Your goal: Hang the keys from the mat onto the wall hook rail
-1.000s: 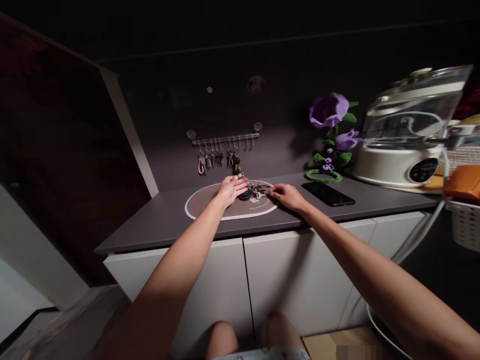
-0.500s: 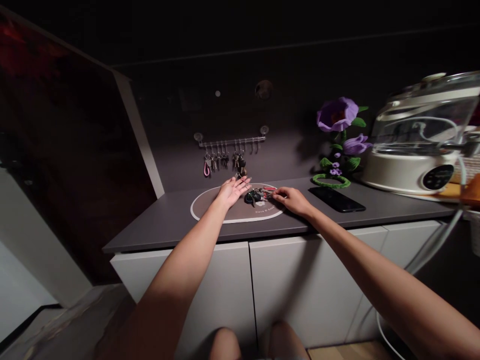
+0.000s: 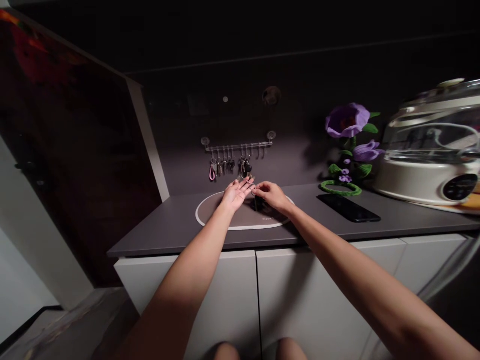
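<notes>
Right hand has slid left, now close to the left hand above the oval mat. Right fingers pinch a metal key ring, dark keys hanging below it. Left hand open, palm up, just beside the ring. Phone lies off to the right on the counter.

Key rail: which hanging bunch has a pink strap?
The leftmost bunch on the wall rail: only it carries a pink loop.

Black smartphone lay flat on grey countertop; crocheted purple flowers stood behind it, cream electric cooker further right
</notes>
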Available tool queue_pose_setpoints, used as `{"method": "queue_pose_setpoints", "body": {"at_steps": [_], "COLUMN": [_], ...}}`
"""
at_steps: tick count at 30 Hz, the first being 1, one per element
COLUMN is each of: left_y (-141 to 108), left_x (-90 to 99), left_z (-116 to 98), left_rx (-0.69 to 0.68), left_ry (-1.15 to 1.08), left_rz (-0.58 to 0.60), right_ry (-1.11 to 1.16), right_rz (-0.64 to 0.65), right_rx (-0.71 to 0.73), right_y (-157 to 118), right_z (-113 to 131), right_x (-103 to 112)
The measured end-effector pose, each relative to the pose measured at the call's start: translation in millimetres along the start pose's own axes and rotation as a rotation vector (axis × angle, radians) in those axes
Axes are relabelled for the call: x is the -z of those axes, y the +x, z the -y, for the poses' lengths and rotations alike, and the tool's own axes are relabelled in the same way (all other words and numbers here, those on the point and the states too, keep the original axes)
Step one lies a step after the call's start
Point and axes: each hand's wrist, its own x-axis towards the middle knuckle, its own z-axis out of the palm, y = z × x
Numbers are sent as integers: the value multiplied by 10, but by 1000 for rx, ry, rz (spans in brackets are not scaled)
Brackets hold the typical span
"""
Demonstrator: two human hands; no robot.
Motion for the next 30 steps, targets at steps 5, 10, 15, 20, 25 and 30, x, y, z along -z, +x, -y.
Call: {"method": "queue_pose_setpoints", "body": {"at_steps": [5, 10, 15, 20, 25, 30], "left_y": [14, -3, 13, 18, 7, -10], "left_x": [5, -23, 4, 31, 30, 30], "left_z": [-14, -37, -51, -52, -12, 89], "left_rx": [-23, -44, -21, 84, 133, -13], "left_ry": [-28, -26, -66, -76, 40, 461], "left_rz": [0, -75, -148, -243, -277, -263], "right_ry": [241, 250, 338, 424, 470, 484], "right_rz": [23, -2, -80, -148, -182, -210], "right_rx": [-23, -93, -130, -141, -160, -181], "right_y": [-11, -29, -21, -33, -39, -49], "right_z": [-13, -57, -67, -28, -5, 36], "right_x": [-41, -22, -5, 19, 34, 28]}}
